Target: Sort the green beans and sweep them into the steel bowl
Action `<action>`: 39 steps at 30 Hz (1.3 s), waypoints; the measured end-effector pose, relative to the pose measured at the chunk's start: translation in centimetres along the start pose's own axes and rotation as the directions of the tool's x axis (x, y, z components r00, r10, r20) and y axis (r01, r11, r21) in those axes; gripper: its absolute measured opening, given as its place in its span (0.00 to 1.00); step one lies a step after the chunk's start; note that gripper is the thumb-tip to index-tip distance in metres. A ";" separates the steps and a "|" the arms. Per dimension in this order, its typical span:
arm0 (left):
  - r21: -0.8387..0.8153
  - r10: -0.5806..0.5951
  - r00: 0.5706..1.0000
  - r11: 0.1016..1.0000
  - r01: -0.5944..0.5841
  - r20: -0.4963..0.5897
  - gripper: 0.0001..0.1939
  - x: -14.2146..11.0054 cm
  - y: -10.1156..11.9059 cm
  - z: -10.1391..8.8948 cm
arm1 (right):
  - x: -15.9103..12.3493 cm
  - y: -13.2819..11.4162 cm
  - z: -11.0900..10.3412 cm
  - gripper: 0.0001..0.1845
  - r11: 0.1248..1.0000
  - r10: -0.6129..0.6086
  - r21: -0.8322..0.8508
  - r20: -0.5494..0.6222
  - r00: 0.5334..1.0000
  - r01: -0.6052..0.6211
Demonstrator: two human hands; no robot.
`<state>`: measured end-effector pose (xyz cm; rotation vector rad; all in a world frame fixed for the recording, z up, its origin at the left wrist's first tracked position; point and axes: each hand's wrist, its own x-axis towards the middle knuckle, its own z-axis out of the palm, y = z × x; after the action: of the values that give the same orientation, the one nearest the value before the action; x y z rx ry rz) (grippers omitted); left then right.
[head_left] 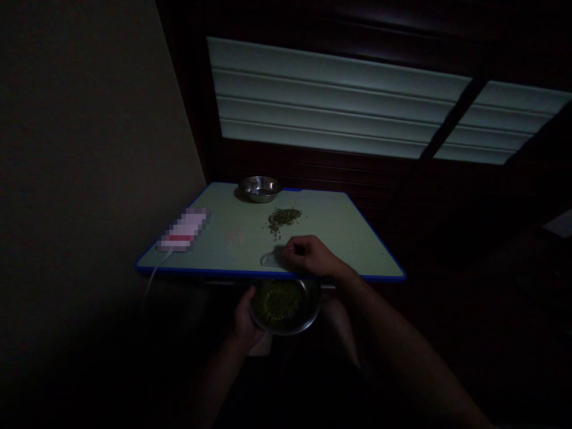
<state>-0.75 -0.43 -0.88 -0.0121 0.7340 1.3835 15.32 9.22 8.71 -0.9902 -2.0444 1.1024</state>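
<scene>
Below the table's front edge, my left hand (247, 322) is closed on the left rim of a steel bowl (308, 322). Small green beans (279, 302), which look like mung beans, lie inside it. My right hand (310, 255) is above the front of the table, its fingers pinched on a small clear piece with a rounded edge (270, 257); its exact kind is too dim to make out. Just beyond that hand, a loose heap of beans (283, 219) is spread on the tabletop, with a few strays around it.
The pale table (339, 220) has a blue rim. At its back stands a second steel bowl (260, 189). A blurred-out phone-like device (184, 231) with a white cable (154, 275) lies at the left, near the wall (102, 137). Dark panelling with pale slats (330, 98) rises behind.
</scene>
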 end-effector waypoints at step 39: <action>0.029 -0.003 0.999 1.000 0.002 0.046 0.11 0.3 -0.1 -0.5 | 4.2 3.8 -2.0 0.07 0.948 -0.099 -0.317 -0.406 0.909 -0.038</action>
<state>-0.90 -0.38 -1.44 0.0415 0.7159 1.3660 15.84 14.95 6.99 -1.2259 -1.8985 0.4852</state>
